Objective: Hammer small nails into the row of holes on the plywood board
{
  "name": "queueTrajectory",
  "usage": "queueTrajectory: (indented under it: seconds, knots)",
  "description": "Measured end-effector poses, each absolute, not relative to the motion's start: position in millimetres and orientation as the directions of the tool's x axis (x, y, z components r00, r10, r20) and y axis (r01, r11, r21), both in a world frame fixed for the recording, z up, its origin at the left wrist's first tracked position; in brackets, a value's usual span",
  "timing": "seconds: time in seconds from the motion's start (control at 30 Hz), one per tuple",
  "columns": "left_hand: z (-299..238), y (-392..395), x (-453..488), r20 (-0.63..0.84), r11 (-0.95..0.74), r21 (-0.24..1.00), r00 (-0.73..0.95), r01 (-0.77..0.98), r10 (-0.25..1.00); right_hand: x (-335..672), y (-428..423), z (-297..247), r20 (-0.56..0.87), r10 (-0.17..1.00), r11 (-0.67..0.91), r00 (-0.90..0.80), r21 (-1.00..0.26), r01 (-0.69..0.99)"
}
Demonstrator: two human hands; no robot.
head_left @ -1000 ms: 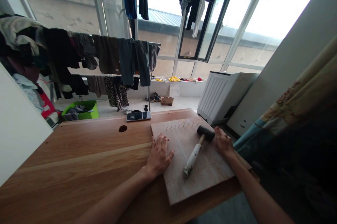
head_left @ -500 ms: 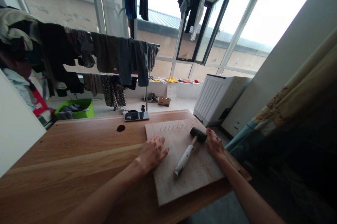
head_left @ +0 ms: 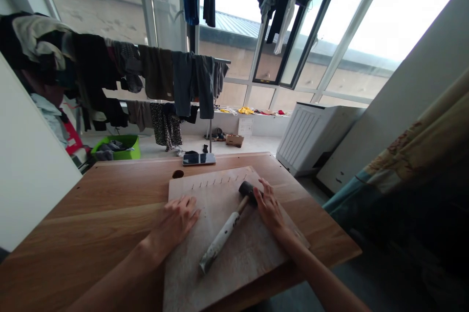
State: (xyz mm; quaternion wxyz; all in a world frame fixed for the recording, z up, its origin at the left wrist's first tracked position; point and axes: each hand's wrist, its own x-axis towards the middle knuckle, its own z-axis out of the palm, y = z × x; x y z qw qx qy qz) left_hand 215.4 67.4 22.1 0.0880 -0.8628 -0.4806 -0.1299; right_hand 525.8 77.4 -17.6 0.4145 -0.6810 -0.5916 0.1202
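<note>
A person leans over a wooden table (head_left: 110, 214) with both bare hands flat on a pale board (head_left: 227, 253) that lies across the near right part of the tabletop. The left hand (head_left: 176, 221) rests palm down, fingers spread, on the board's left edge at about nine o'clock. The right hand (head_left: 269, 207) lies open on the right side at about three o'clock, its fingers just beside the black head of a mallet (head_left: 225, 231). Neither hand grips anything. The mallet lies loose on the middle of the board, head toward one o'clock, its worn whitish handle pointing to seven o'clock. A row of short slots runs along the board's far edge at twelve o'clock. The near end of the board seems to reach past the table's front edge, so a shove or a tilt could likely roll the mallet off or tip the board to the floor. A phone (head_left: 199, 158) lies at the table's far edge at twelve o'clock, near a round hole (head_left: 178, 174), where a sliding board might knock it. No brand, label or writing is legible anywhere.
</note>
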Motion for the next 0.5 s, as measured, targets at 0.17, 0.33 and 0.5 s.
queueTrajectory:
  seconds: [0.17, 0.33, 0.5]
  knots:
    - [18.9, 54.2, 177.6, 0.328, -0.478, -0.001, 0.452, 0.878, 0.829, 488.7, 64.8, -18.0, 0.365, 0.913, 0.140, 0.182, -0.699, 0.702]
    - [21.3, 62.1, 154.7, 0.333, -0.418, 0.151, 0.352, 0.896, 0.875, 481.0, 68.0, -8.2, 0.353, 0.915, 0.161, 0.197, -0.765, 0.624]
    - [22.1, 101.6, 155.6, 0.425, -0.353, 0.537, 0.116, 0.766, 0.898, 490.3, 128.8, 28.8, 0.356, 0.899, 0.190, 0.256, -0.842, 0.506]
